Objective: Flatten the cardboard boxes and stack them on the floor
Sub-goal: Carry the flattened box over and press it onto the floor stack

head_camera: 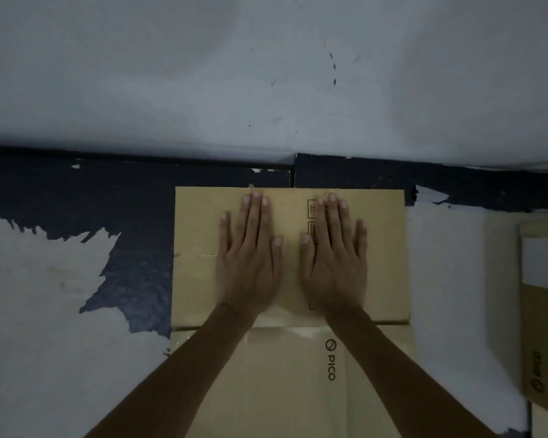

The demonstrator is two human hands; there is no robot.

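Observation:
A flattened brown cardboard box [383, 267] lies on the floor in the middle of the view, its far edge close to the wall. Printed "PICO" lettering shows on its near part. My left hand [250, 257] lies palm down on the cardboard with straight fingers pointing toward the wall. My right hand [334, 257] presses flat beside it in the same way, a small gap between the two thumbs. Both forearms reach in from the bottom edge.
A pale wall [266, 74] rises just beyond the box. The floor [45, 311] is grey with worn dark blue patches. Another brown cardboard box [544, 343] with the same lettering stands at the right edge.

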